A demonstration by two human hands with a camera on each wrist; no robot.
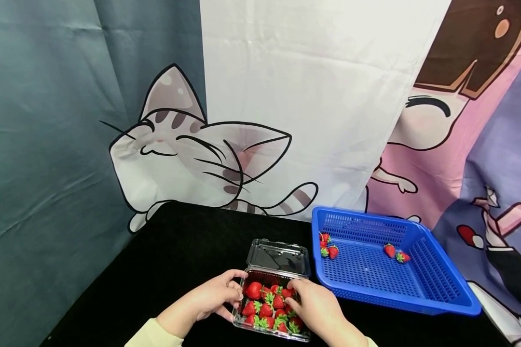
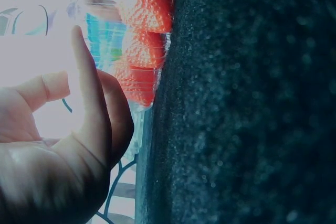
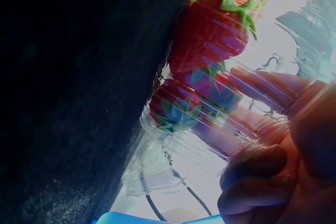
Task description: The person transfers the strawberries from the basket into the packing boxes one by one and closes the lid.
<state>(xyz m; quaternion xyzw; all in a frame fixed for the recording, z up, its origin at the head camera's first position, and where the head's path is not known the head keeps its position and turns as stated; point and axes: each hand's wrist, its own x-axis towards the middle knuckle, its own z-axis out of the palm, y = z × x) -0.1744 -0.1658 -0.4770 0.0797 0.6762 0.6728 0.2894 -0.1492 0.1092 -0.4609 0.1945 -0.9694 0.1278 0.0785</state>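
A clear plastic clamshell box (image 1: 271, 332), its lid (image 1: 279, 257) folded back, holds several red strawberries (image 1: 266, 310) with green leaves. My left hand (image 1: 214, 295) is at the box's left side, fingertips by the wall; the left wrist view shows this hand (image 2: 68, 129) with one finger straight and others bent. Over the box's right wall reaches my right hand (image 1: 319, 306), its thumb and index finger inside around a strawberry (image 1: 287, 292). Through the plastic, the right wrist view shows the right hand's fingers (image 3: 265, 87) beside this strawberry (image 3: 220, 92).
A blue perforated basket (image 1: 369, 274) stands to the right of the box, with a few strawberries (image 1: 333, 252) at its left and two more (image 1: 390, 250) at its right. Black cloth (image 1: 191, 246) covers the table. Printed curtains (image 1: 321, 96) hang behind it.
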